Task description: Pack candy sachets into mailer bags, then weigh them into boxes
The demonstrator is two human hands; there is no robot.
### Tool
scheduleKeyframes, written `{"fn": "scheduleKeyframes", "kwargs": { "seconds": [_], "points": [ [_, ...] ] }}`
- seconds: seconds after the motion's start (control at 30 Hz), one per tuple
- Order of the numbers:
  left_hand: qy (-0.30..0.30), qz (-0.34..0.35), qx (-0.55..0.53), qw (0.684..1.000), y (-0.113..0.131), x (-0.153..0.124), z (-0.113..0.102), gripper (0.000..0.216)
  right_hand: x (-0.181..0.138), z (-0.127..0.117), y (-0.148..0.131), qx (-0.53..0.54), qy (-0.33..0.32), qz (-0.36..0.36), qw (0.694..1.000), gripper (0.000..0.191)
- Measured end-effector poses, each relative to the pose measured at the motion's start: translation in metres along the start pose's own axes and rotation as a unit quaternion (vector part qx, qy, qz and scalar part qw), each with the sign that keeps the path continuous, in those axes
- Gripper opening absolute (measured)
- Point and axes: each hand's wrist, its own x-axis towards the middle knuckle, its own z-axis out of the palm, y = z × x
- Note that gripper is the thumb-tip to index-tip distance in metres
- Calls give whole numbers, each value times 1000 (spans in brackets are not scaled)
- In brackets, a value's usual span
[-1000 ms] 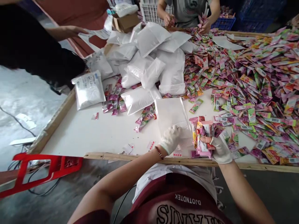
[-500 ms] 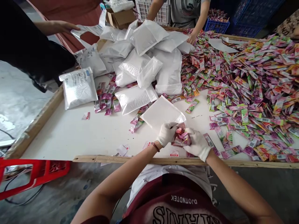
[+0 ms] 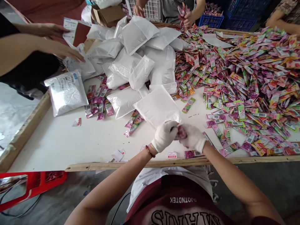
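My left hand (image 3: 164, 136), in a white glove, pinches the left side of a small bundle of pink-red sachets (image 3: 182, 132). Around the bundle's right side my right hand (image 3: 193, 138), gloved too, is closed. The sachets are blurred and partly covered by the fingers. Just beyond my hands lies a flat white mailer bag (image 3: 158, 106), its near corner beside my left fingers. A small red-and-white label (image 3: 172, 154) rests on the table near the front edge, below my hands. Right of it lies a purple sachet (image 3: 192, 154), close under my right wrist.
Filled white mailer bags (image 3: 138, 34) are piled at the back. A large heap of colourful sachets (image 3: 253, 81) covers the right side. Wooden strips (image 3: 140, 163) edge the table. Co-workers' hands (image 3: 58, 47) are at the far left and the back. A red plastic stool (image 3: 47, 184) stands front left.
My hands have drawn closer round the sachet bundle, which is now more covered. A co-worker at the back has lifted a handful of sachets; at left, a second hand reaches over the bags.
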Motion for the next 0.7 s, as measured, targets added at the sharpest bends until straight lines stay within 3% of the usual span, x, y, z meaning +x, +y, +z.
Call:
{"fn": "scheduleKeyframes", "kwargs": {
  "seconds": [0.07,0.2,0.3,0.43,0.6,0.7],
  "points": [
    [-22,32,93,995,0,-9,-6,28,10,-10,9,76,4,53,996,33],
    [-55,2,204,977,0,-11,-20,27,17,-13,12,157,25,101,982,37],
    [-59,24,186,980,11,-3,-23,23,18,-4,1,95,18,142,985,34],
    [-34,43,165,985,22,-1,-19,21,24,-4,-10,-43,3,142,989,31],
    [-15,8,115,993,8,-13,-17,13,33,-10,-5,12,-19,141,990,38],
    [14,-8,35,999,15,-15,-10,17,34,-3,-9,16,-6,139,990,43]
  ]
}}
